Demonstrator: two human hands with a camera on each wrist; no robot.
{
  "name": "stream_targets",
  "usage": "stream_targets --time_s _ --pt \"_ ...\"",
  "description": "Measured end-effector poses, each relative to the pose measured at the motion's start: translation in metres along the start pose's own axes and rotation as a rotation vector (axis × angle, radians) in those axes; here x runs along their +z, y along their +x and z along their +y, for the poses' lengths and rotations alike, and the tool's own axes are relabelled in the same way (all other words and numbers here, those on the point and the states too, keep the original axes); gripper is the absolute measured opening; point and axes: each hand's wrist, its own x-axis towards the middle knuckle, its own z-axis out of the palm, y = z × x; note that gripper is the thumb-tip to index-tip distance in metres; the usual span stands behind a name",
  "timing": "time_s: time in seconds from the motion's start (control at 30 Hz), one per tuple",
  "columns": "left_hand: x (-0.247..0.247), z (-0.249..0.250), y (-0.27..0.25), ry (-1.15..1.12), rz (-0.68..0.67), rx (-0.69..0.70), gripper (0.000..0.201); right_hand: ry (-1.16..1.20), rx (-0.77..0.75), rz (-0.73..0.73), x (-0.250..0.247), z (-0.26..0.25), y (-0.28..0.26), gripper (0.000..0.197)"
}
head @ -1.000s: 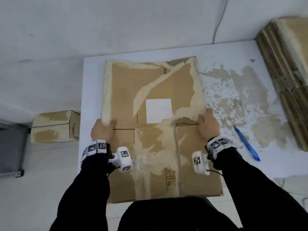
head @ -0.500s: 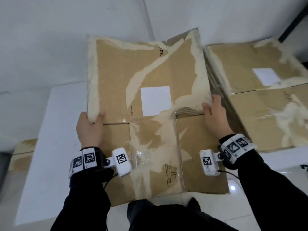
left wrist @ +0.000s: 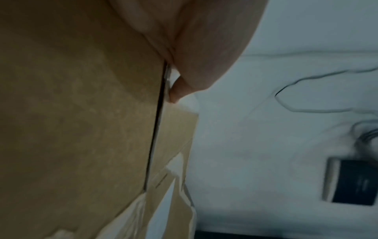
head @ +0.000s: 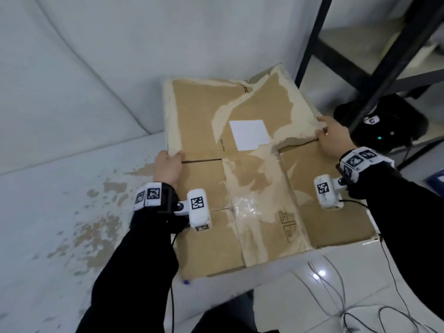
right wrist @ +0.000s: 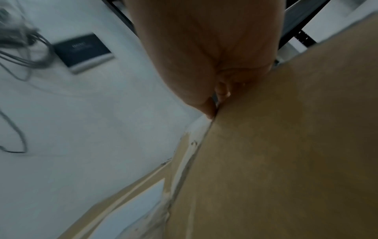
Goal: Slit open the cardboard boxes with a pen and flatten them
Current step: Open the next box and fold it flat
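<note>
You hold the flattened cardboard box (head: 240, 164) by both side edges, lifted off the table (head: 60, 200), its far end toward the wall. Your left hand (head: 167, 168) pinches the left edge, thumb on top; your right hand (head: 332, 137) grips the right edge. White label (head: 249, 134) faces up. Dark shelf frame (head: 374, 68) stands to the right; cables (head: 336, 296) lie on the floor.

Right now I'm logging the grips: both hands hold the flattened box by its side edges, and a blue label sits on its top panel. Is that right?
Not quite: the label is white, not blue, as the head view shows. The rest holds: the left hand and right hand grip the flattened box by its side edges, and the label sits on its top panel.
</note>
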Motion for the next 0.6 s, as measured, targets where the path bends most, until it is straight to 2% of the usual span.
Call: stream_targets --time_s 0.17,0.27,0.37,0.5,0.6 --pt "0.077 0.001 0.034 0.078 -0.002 -0.084 0.037 -0.022 -0.008 0.007 0.001 0.036 0.060 0.045" --pt "0.106 -0.006 0.035 0.189 0.017 -0.124 0.050 -0.105 0.039 -0.057 0.005 0.054 0.078 0.053" --pt "0.135 -0.002 0.019 0.290 -0.007 -0.105 0.046 -0.201 0.064 -0.098 0.020 0.063 0.079 0.060" --pt "0.161 -0.015 0.019 0.257 -0.045 0.007 0.069 -0.265 0.043 -0.381 0.051 0.068 0.050 0.074" --pt "0.157 -0.026 0.021 0.330 -0.110 0.040 0.068 -0.271 0.033 -0.475 0.058 0.081 0.019 0.076"
